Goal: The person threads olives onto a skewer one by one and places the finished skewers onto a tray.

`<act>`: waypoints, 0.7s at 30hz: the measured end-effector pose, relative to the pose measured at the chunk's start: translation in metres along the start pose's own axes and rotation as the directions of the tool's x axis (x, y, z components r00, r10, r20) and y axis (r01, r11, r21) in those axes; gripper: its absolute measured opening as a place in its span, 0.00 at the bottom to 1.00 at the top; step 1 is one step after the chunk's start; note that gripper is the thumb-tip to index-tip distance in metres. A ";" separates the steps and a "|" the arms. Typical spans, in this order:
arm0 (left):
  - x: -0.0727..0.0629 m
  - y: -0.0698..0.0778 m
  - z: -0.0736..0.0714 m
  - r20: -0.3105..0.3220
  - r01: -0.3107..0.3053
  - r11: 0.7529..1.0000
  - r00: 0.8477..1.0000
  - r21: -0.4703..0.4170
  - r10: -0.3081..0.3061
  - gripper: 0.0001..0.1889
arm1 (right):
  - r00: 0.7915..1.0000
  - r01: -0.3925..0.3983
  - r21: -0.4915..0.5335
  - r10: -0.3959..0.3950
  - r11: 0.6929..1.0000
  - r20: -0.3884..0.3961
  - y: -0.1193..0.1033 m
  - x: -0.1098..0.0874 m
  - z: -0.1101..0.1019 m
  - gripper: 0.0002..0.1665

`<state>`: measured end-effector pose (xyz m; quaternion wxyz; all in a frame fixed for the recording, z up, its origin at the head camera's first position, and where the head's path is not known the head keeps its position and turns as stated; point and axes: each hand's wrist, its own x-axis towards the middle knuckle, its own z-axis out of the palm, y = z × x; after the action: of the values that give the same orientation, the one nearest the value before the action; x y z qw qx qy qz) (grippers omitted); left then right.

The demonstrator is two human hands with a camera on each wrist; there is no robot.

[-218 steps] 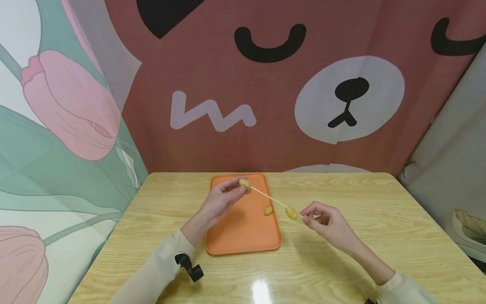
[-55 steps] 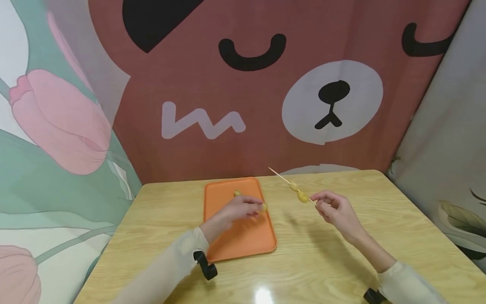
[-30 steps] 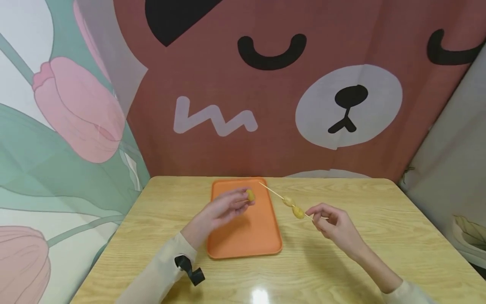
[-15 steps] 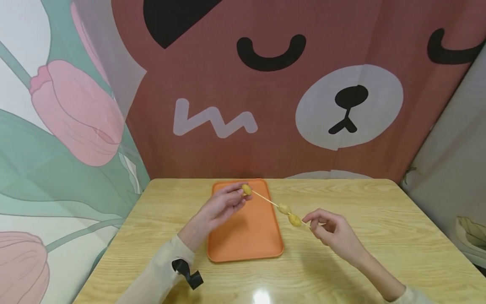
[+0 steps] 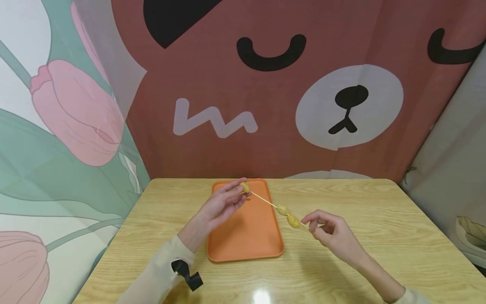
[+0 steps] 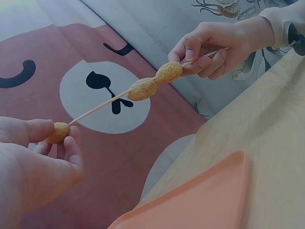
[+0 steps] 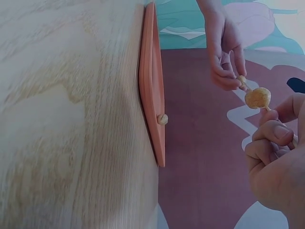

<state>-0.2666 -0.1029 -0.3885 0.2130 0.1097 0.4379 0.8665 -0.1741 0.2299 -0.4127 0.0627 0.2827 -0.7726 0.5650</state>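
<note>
In the head view my right hand (image 5: 334, 236) pinches the near end of a thin wooden skewer (image 5: 263, 199). Two wrinkled golden oval balls (image 6: 142, 89) are threaded on it, touching each other close to the right fingers. My left hand (image 5: 218, 209) pinches a third wrinkled golden ball (image 6: 59, 132) between thumb and fingers. That ball sits right at the skewer's far tip, above the orange tray (image 5: 247, 240). From the right wrist view, one more golden ball (image 7: 163, 119) lies in the tray; left fingers mostly hide it in the head view.
The wooden table (image 5: 341, 198) carries the orange tray left of its middle. Behind the table hangs a curtain (image 5: 212, 156) with a bear print, and a flowered curtain is at the left.
Earlier only one ball was on the skewer, then two. My left hand picked another ball from the tray and raised it to the skewer's tip. The right hand kept hold of the skewer.
</note>
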 end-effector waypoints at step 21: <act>0.001 -0.002 0.002 0.010 -0.063 0.995 0.998 -0.075 0.064 0.23 | 0.999 0.018 -0.026 -0.019 1.000 -0.030 -0.005 0.000 0.003 0.15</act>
<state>-0.2666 -0.0999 -0.3895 0.1921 0.1208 0.4002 0.8879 -0.1708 0.2267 -0.4097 0.0831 0.2806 -0.7760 0.5588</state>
